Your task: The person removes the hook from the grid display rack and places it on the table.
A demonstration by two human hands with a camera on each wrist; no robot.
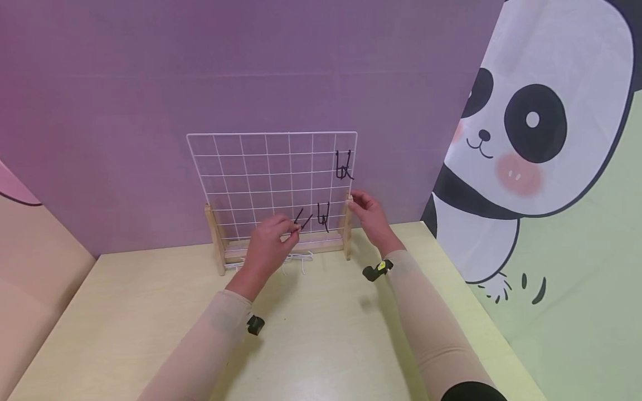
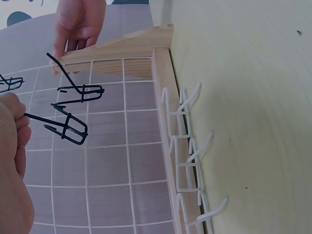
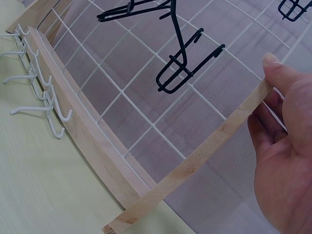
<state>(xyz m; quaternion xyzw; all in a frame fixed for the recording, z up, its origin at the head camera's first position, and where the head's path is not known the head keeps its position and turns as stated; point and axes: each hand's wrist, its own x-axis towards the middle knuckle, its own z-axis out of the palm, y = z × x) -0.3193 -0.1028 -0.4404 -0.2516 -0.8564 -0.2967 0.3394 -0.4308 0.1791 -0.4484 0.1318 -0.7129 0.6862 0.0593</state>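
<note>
My left hand (image 1: 268, 248) pinches a black wire hook (image 2: 69, 127) by its prong, in front of the white wire grid (image 1: 271, 133). The hook's two open ends point towards the grid; whether they touch it I cannot tell. My right hand (image 1: 373, 220) holds the top of the wooden stand's right upright (image 3: 209, 146) between thumb and fingers. Close to the held hook, a second black hook (image 3: 185, 66) hangs low on the grid's right side. A third black hook (image 1: 343, 166) hangs near the upper right corner.
Several white hooks (image 2: 187, 163) lie in a row on the table (image 1: 321, 328), along the front of the stand's wooden base (image 3: 92, 141). Behind the grid rises a purple wall (image 1: 261, 100). A panda picture (image 1: 506, 128) covers the wall at right.
</note>
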